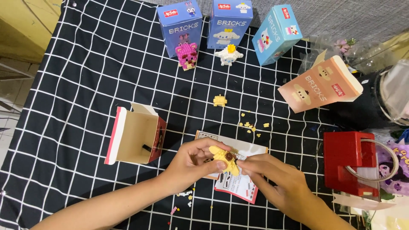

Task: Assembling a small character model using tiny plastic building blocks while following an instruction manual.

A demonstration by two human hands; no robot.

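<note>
My left hand [194, 162] holds a small yellow brick figure [223, 158] with a dark brown piece on it, just above a folded instruction sheet [239, 184]. The fingertips of my right hand [272, 181] pinch at the figure's right side, touching the brown piece. A small yellow brick part [220, 101] lies alone farther back on the cloth. Several loose yellow bricks [252, 125] are scattered behind the sheet. A few tiny pale and pink pieces [183, 200] lie near my left wrist.
An open empty red-and-white carton [134, 135] lies on its side at left. At the back stand three blue boxes [181, 27], a pink figure [187, 56] and a white figure [228, 55]. A peach box [319, 85] and a red tape dispenser [349, 162] sit at right.
</note>
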